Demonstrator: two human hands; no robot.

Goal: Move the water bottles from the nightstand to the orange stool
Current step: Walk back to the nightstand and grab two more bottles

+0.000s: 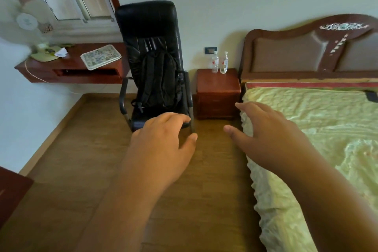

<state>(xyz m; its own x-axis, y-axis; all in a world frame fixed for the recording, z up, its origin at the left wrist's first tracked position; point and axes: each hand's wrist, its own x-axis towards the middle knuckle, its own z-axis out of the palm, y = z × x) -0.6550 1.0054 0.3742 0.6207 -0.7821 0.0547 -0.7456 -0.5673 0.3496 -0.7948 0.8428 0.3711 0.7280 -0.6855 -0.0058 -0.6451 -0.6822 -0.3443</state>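
Low in the frame, left hand (163, 139) and right hand (263, 127) outstretched over the floor (208, 190), fingers spread, empty. Farther up, centre: nightstand (217, 92) between chair (153, 63) and bed (317, 129), two water bottles (219, 62) upright at its back edge.

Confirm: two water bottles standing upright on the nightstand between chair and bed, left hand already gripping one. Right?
Not quite. In the head view both water bottles stand upright on the nightstand between the chair and the bed, but the left hand grips nothing. It is open and well short of them, as is the right hand.
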